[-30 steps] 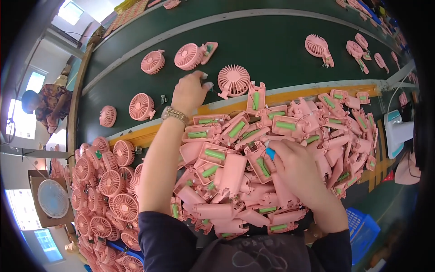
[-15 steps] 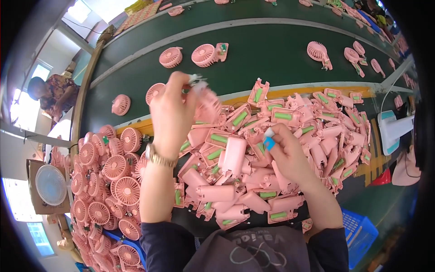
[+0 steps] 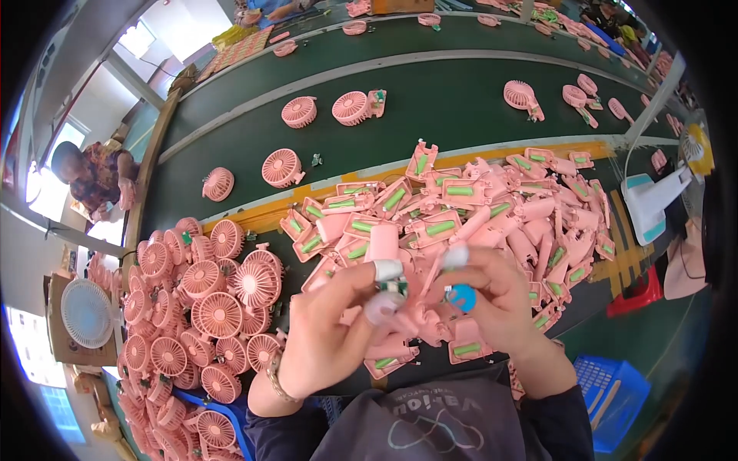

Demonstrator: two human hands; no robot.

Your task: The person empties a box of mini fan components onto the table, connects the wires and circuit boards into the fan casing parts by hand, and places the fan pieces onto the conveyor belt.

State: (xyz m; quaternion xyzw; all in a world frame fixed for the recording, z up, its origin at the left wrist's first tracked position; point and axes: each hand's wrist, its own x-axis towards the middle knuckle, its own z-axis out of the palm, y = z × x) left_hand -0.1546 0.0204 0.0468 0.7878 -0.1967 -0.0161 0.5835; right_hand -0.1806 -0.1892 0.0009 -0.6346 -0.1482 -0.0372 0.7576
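My hands over the pink heap

My left hand [image 3: 330,338] pinches a small green circuit board [image 3: 393,288]; my right hand [image 3: 492,296] grips a pink handle shell [image 3: 453,238]; green conveyor belt [image 3: 430,100] runs beyond, windows far left.

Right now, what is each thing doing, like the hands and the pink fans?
Left hand: pinching a small green part.
Right hand: gripping a pink piece.
Handle shells: heaped, many open side up.
Fan heads: piled together.
Belt: dotted with single fans.
Blue basket: nearly empty.
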